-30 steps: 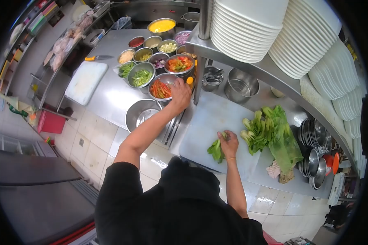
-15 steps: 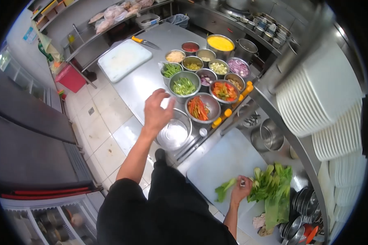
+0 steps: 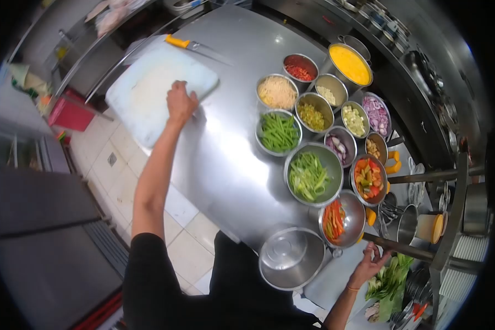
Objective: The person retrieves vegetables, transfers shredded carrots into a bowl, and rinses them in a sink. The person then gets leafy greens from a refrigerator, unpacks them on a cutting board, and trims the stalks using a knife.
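Observation:
My left hand (image 3: 181,103) is at the near right part of a white cutting board (image 3: 148,82), fingers slightly bent and apart, with nothing visible in them. Whether it touches the board I cannot tell. A knife with a yellow handle (image 3: 177,42) lies beyond the board's far edge. My right hand (image 3: 370,264) is low on the right, beside a metal shelf bar (image 3: 404,247), its fingers apart and holding nothing that I can see. Close to it are leafy greens (image 3: 391,280) and a second cutting board (image 3: 335,279), partly covered.
Several metal bowls stand on the steel table (image 3: 225,165): sliced green peppers (image 3: 308,175), red pepper strips (image 3: 334,220), green beans (image 3: 279,133), yellow liquid (image 3: 349,63). A bare metal bowl (image 3: 291,258) sits at the near edge. Stacked white plates (image 3: 470,269) are at right.
My view has turned toward the far cutting board. My left hand has moved from above the bare bowl to that board. My right hand has moved away from the greens, up toward the shelf bar.

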A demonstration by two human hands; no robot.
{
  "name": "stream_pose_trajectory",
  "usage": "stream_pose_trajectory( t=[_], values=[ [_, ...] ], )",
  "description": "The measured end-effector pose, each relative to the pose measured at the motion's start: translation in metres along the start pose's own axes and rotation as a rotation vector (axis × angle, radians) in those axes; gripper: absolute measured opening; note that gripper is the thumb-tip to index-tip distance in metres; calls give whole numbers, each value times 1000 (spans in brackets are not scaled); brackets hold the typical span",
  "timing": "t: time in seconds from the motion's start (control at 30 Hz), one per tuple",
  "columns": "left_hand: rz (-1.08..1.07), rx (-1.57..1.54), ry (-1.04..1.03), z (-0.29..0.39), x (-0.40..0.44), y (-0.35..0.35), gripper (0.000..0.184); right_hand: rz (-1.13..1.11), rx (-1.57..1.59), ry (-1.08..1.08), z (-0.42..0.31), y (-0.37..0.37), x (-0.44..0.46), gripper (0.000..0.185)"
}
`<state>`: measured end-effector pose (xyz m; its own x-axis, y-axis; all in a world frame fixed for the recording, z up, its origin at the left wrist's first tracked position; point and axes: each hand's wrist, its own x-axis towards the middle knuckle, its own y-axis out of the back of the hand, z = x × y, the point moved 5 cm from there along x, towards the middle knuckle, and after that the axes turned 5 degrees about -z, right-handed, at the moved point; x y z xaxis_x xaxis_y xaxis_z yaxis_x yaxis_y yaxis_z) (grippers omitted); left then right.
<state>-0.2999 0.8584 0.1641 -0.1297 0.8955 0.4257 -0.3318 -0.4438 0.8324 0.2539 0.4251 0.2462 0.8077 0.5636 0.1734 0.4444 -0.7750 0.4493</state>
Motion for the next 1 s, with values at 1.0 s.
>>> stream_pose_trajectory(
  t=[1.0],
  values=[
    [-491, 332, -113, -159, 217, -15, 61, 548, -518, -228, 34, 146, -85, 22]
  ],
)
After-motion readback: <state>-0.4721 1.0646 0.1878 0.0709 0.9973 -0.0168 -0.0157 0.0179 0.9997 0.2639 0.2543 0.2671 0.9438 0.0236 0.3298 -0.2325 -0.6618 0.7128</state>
